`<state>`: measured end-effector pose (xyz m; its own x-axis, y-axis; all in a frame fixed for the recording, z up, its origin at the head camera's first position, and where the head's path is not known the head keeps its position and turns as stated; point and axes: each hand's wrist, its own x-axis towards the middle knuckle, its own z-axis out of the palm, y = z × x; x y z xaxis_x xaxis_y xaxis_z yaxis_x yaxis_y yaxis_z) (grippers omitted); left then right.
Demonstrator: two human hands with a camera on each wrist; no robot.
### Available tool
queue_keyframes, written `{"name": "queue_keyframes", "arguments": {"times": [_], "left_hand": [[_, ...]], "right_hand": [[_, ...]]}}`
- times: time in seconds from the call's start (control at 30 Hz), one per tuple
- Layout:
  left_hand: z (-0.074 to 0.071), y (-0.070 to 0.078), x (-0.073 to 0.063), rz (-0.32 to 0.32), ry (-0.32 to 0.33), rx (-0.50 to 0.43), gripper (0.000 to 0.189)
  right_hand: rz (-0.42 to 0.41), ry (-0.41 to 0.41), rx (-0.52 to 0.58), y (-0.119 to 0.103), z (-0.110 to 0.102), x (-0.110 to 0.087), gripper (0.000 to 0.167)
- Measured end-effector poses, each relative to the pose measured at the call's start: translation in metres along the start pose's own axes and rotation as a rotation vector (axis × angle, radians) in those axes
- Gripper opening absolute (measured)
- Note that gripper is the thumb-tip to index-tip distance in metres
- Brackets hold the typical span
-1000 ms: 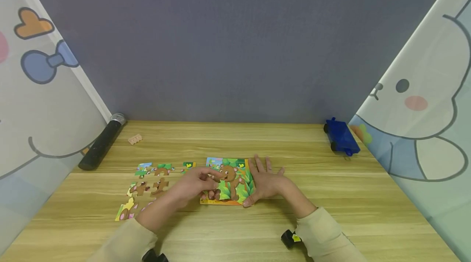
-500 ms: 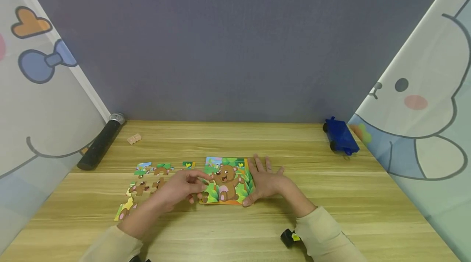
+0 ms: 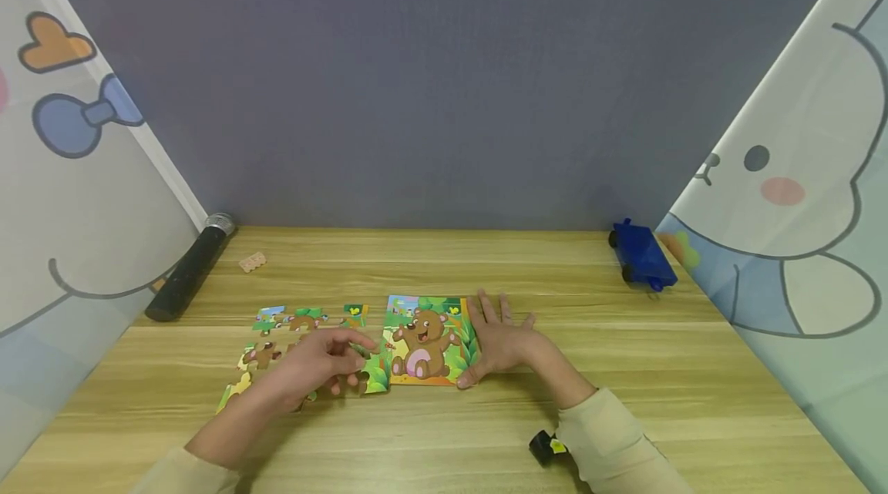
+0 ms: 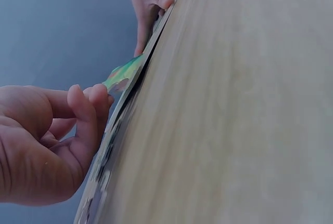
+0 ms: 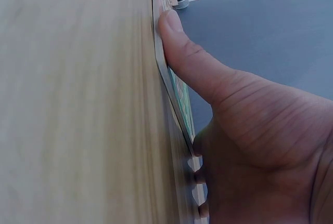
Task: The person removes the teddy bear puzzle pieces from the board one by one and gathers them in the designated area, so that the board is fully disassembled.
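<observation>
A square picture board [image 3: 423, 347] with a smiling brown bear lies flat on the table. My left hand [image 3: 319, 363] is just left of it and pinches a green leafy jigsaw piece [image 3: 375, 375] between thumb and fingertips. The left wrist view shows this piece [image 4: 125, 73] tilted up at the fingertips. My right hand [image 3: 501, 345] rests with spread fingers on the board's right edge, its thumb [image 5: 174, 26] lying along the near corner. More jigsaw pieces [image 3: 260, 355] with bear parts lie left of the board, some hidden behind my left hand and forearm.
A black microphone [image 3: 190, 270] leans along the table's left edge, with a small pinkish block [image 3: 253, 262] beside it. At the back right sits a blue toy cart [image 3: 642, 255]. A grey panel [image 3: 444, 85] rises behind the table [image 3: 444, 263].
My left hand has moved left off the bear board, bringing the green jigsaw piece from the board's lower left to beside it. The right hand has stayed in place.
</observation>
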<state>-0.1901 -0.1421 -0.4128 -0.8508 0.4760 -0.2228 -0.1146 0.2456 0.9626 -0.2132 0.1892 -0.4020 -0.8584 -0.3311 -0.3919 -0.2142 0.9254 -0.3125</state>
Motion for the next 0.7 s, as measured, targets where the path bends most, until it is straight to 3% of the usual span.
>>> {"name": "queue_keyframes", "arguments": {"times": [0.3, 0.53, 0.7], "left_hand": [[-0.01, -0.005, -0.009, 0.036, -0.057, 0.047, 0.027], [-0.014, -0.005, -0.019, 0.019, -0.024, 0.124, 0.027], [-0.017, -0.005, -0.022, 0.014, -0.016, 0.126, 0.026]], "right_hand": [[-0.001, 0.002, 0.008, 0.0, -0.001, -0.002, 0.138], [-0.008, 0.003, 0.011, 0.0, -0.001, -0.002, 0.139], [-0.008, 0.002, 0.008, 0.0, -0.002, -0.003, 0.139]]}}
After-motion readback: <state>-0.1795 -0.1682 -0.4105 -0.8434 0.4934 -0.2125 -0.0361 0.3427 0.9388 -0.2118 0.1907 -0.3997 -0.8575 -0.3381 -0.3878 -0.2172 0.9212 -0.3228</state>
